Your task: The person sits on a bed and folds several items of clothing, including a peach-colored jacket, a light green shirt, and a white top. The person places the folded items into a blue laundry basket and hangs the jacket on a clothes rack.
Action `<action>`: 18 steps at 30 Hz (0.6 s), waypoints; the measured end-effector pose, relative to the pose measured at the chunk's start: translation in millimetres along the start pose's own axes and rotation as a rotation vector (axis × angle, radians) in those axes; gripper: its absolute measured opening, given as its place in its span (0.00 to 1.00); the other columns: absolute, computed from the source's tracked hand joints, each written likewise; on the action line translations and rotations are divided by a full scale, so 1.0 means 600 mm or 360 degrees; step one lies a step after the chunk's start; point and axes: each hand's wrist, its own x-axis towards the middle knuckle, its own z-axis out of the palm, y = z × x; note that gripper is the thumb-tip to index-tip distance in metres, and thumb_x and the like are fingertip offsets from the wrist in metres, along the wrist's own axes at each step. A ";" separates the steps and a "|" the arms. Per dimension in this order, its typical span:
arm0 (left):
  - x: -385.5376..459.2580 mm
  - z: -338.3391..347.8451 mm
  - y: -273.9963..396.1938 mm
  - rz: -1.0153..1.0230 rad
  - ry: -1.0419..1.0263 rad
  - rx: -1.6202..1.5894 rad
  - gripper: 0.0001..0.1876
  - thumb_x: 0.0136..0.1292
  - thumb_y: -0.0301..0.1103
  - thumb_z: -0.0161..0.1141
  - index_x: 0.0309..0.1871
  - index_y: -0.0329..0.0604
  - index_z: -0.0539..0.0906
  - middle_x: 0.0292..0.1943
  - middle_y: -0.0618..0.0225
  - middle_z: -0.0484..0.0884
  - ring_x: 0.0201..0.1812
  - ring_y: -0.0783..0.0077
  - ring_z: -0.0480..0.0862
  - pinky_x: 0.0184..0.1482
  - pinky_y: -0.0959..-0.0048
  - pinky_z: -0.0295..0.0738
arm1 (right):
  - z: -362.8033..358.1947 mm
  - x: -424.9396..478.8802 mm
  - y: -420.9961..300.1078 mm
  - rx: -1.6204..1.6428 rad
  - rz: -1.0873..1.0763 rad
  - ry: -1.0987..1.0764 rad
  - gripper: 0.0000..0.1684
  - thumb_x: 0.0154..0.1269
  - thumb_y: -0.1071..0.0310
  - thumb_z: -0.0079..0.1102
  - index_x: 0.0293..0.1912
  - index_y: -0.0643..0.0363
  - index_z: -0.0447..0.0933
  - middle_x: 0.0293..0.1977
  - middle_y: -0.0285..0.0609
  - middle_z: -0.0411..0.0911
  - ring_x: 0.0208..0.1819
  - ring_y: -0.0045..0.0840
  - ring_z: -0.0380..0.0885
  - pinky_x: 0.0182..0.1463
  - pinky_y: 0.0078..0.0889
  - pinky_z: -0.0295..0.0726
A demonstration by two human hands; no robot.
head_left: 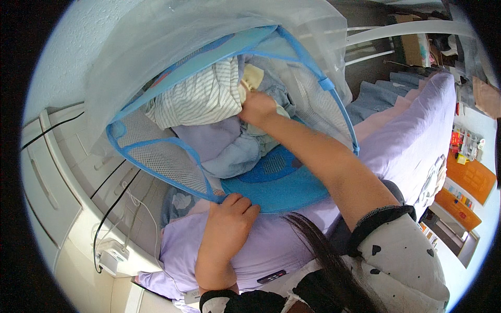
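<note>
A blue collapsible mesh laundry basket [274,195] lies tilted before me, its opening facing me. My left hand [231,219] grips its blue rim at the lower edge. My right hand [258,107] reaches inside among the clothes, its fingers partly hidden at a pale yellow cloth [253,76]; whether they grip it I cannot tell. Beside that hand lies a striped white garment [199,96]. Below it are a lavender cloth [215,137] and a light blue garment [235,156]. A grey-blue garment [274,88] lies deeper inside.
A bed with a lavender sheet [407,125] lies beneath and beyond the basket. Clear plastic sheeting [129,54] hangs behind it. At the left stand white drawers [47,176] with black cables and a white power adapter [113,254]. A small remote control [272,277] lies near me.
</note>
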 end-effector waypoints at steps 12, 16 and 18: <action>-0.007 -0.004 0.000 -0.0052 0.0003 -0.0005 0.13 0.42 0.24 0.54 0.34 0.46 0.81 0.33 0.71 0.79 0.41 0.65 0.77 0.36 0.64 0.69 | -0.048 0.053 0.113 0.0543 0.0047 -0.0044 0.36 0.56 0.46 0.58 0.56 0.62 0.67 0.51 0.58 0.71 0.53 0.45 0.71 0.56 0.38 0.69; -0.010 -0.004 -0.004 -0.0089 0.0018 -0.0026 0.13 0.42 0.24 0.54 0.34 0.46 0.81 0.33 0.70 0.79 0.41 0.65 0.77 0.37 0.64 0.69 | -0.058 0.095 0.118 0.0404 0.0227 0.0505 0.35 0.54 0.57 0.63 0.55 0.67 0.64 0.48 0.61 0.71 0.51 0.48 0.71 0.55 0.38 0.69; -0.009 -0.007 -0.003 -0.0101 0.0052 -0.0019 0.13 0.42 0.25 0.55 0.34 0.46 0.81 0.33 0.70 0.79 0.41 0.65 0.77 0.37 0.65 0.70 | -0.079 0.091 0.100 0.0388 0.0256 0.0704 0.36 0.52 0.61 0.62 0.56 0.70 0.61 0.47 0.62 0.70 0.50 0.50 0.70 0.54 0.40 0.69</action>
